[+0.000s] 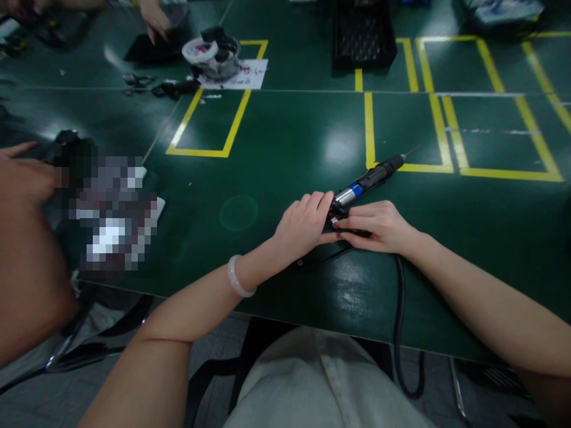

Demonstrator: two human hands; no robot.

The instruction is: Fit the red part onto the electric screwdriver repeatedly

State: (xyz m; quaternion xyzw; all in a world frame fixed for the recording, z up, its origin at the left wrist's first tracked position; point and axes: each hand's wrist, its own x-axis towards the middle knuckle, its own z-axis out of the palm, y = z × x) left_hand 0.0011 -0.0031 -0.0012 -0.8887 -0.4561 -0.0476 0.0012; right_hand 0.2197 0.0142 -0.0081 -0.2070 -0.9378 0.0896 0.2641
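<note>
An electric screwdriver [352,191] lies at a slant over the green table, its thin bit pointing away to the upper right. Its body shows black, blue and silver sections, and the near end is opened up, with small wires and parts visible. My left hand [303,223] is wrapped round that near end from the left. From the other side, my right hand [379,227] has its fingertips pinched at a small red and white part [333,220] there; the exact grip is partly hidden. A black cable [400,309] runs below my right hand and hangs over the table's front edge.
A co-worker's arm [31,238] reaches in at the left beside a pixelated patch. Rolls of tape [200,52] and a paper sheet [254,74] sit farther back. Another person's hand [154,21] is near a dark pouch-like item. A black crate [363,38] stands at the back.
</note>
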